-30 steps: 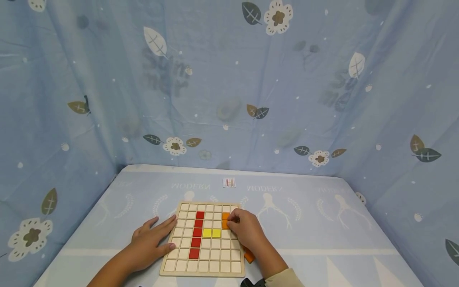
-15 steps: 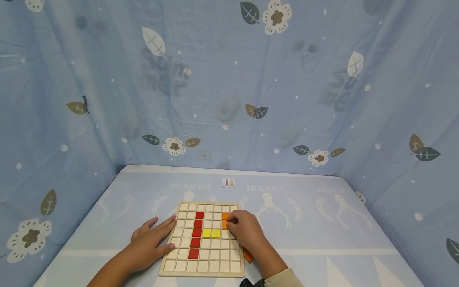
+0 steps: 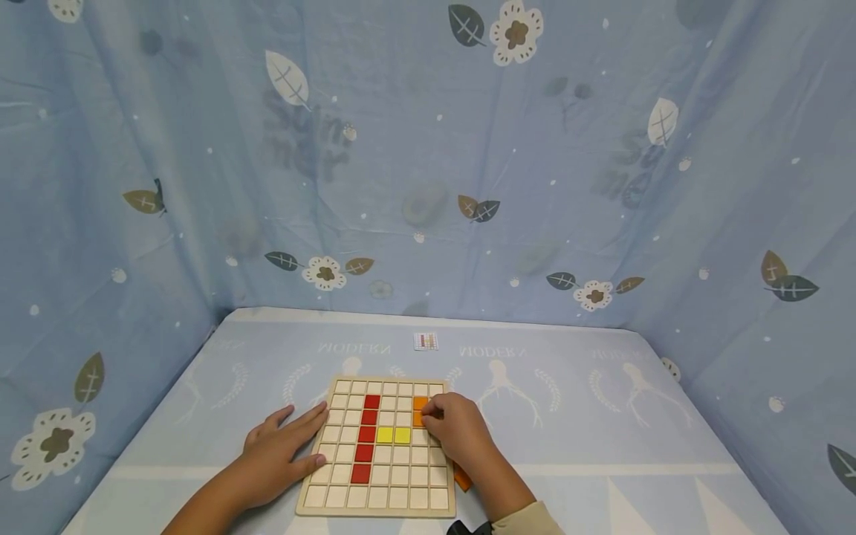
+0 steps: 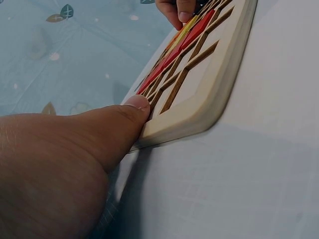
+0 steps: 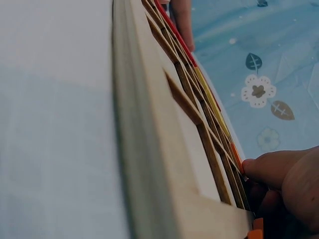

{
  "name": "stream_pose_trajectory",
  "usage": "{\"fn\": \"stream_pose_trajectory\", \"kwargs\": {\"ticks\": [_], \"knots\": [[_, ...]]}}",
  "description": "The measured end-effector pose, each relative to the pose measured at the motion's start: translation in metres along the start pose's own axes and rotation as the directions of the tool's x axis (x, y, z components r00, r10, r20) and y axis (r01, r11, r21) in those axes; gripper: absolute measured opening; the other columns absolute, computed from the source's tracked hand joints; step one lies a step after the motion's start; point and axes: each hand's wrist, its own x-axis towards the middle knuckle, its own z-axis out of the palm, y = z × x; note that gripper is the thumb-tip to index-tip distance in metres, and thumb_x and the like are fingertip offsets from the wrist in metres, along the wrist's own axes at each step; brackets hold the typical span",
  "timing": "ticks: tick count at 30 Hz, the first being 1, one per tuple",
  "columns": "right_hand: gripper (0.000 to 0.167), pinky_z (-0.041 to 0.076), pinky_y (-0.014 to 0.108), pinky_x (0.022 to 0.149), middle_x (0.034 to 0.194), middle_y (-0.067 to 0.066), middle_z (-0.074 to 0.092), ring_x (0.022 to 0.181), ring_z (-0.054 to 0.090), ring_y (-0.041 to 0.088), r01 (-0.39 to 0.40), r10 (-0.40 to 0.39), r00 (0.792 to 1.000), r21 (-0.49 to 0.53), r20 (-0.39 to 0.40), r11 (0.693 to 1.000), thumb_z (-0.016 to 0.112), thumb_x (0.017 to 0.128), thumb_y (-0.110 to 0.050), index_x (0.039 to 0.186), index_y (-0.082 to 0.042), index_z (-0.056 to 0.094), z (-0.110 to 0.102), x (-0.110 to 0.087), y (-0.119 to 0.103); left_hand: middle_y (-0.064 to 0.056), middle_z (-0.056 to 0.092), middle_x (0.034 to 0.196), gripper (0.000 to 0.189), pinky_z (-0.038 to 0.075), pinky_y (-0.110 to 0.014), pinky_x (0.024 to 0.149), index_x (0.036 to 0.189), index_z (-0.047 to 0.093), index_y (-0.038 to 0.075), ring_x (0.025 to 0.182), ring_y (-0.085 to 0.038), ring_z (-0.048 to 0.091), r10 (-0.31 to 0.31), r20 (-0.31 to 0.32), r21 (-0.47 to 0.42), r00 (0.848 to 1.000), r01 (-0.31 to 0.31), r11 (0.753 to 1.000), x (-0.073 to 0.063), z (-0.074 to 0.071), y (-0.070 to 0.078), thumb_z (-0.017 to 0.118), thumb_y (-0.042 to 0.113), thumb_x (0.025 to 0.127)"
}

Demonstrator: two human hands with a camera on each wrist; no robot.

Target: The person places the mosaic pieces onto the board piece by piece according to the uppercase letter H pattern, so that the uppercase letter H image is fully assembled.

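A wooden grid board (image 3: 374, 512) lies on the table, its square cells mostly bare. Several red tiles (image 3: 366, 434) form a column, and two yellow tiles (image 3: 393, 435) sit beside it. My left hand (image 3: 281, 455), fingers spread, rests along the board's left edge; its thumb (image 4: 137, 103) touches the rim in the left wrist view. My right hand (image 3: 457, 425) is curled over the board's upper right, its thumb and fingertips pinching at an orange tile (image 3: 417, 418) there. Another orange tile (image 3: 420, 402) lies just above it. The fingers partly hide these cells.
Loose orange pieces (image 3: 462, 478) lie on the table by the board's right edge, partly under the right forearm. A small printed card (image 3: 426, 341) lies beyond the board. Blue patterned curtain (image 3: 428, 163) surrounds the table at the back and sides.
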Motion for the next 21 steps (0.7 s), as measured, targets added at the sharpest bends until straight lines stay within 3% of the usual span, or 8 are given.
{"fn": "stream_pose_trajectory", "kwargs": {"ticks": [4,8,11,16,21], "knots": [[0.002,0.052,0.034,0.072,0.091,-0.008,0.067,0.082,0.060,0.013,-0.020,0.022,0.999,0.069,-0.023,0.997,0.077,0.097,-0.022,0.099,-0.021,0.076,0.000,-0.001,0.001,0.010,0.029,0.172,0.084,0.010,-0.077,0.110,0.162,0.043,0.028,0.156,-0.054,0.012,0.010,-0.002,-0.002,1.000,-0.010,1.000,0.000,-0.001,0.000,0.070,0.064,0.091],[0.018,0.052,0.030,0.065,0.093,-0.004,0.064,0.080,0.059,0.015,-0.038,0.054,0.997,0.244,-0.059,0.969,0.075,0.099,-0.026,0.114,-0.015,0.074,-0.010,0.000,0.007,0.011,0.029,0.172,0.084,0.010,-0.077,0.110,0.162,0.043,0.028,0.156,-0.054,0.013,0.014,-0.001,-0.003,1.000,-0.014,1.000,0.000,-0.001,0.000,0.070,0.064,0.091],[0.018,0.052,0.031,0.063,0.093,0.000,0.064,0.078,0.059,0.019,-0.054,0.067,0.997,0.301,-0.032,0.952,0.075,0.098,-0.025,0.112,-0.014,0.073,-0.027,-0.001,0.014,0.010,0.029,0.172,0.084,0.010,-0.077,0.110,0.162,0.042,0.028,0.156,-0.055,0.012,0.017,0.003,-0.011,1.000,-0.017,1.000,0.001,-0.002,0.001,0.070,0.064,0.091],[0.011,0.050,0.033,0.063,0.087,-0.001,0.064,0.074,0.059,0.018,-0.073,0.062,0.996,0.190,0.062,0.979,0.078,0.096,-0.027,0.100,-0.018,0.073,-0.043,-0.007,0.033,0.010,0.028,0.173,0.085,0.009,-0.078,0.110,0.163,0.041,0.029,0.155,-0.055,0.011,0.003,0.017,-0.014,1.000,-0.003,1.000,-0.001,-0.002,0.001,0.070,0.065,0.091],[0.013,0.048,0.030,0.065,0.085,-0.005,0.065,0.075,0.058,0.015,-0.071,0.060,0.992,0.099,0.107,0.993,0.082,0.092,-0.027,0.096,-0.020,0.072,-0.048,-0.021,0.049,0.010,0.028,0.173,0.085,0.010,-0.078,0.110,0.163,0.041,0.029,0.156,-0.055,0.012,0.007,0.011,0.001,1.000,-0.007,1.000,-0.001,-0.002,0.000,0.069,0.066,0.091]]}}
